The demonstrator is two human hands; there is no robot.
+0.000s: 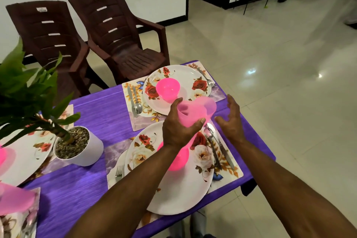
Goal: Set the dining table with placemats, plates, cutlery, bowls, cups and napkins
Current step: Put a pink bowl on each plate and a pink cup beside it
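Bench [92,114] w/ purple cloth, mats, plates, bowls, cutlery already down. Plates look stiff, heavy-ish, breakable; take by the rim. Bowls light plastic. My left hand [177,129] holds pink cups [195,111], prob. two nested but blur hides it, above the gap btw the two near plates. Thin plastic, v. light, smooth; grip round the wall, not hard. Right hand [230,120] slack, fingers spread, beside them. Chair [44,31] sticker unreadable; no other writing.
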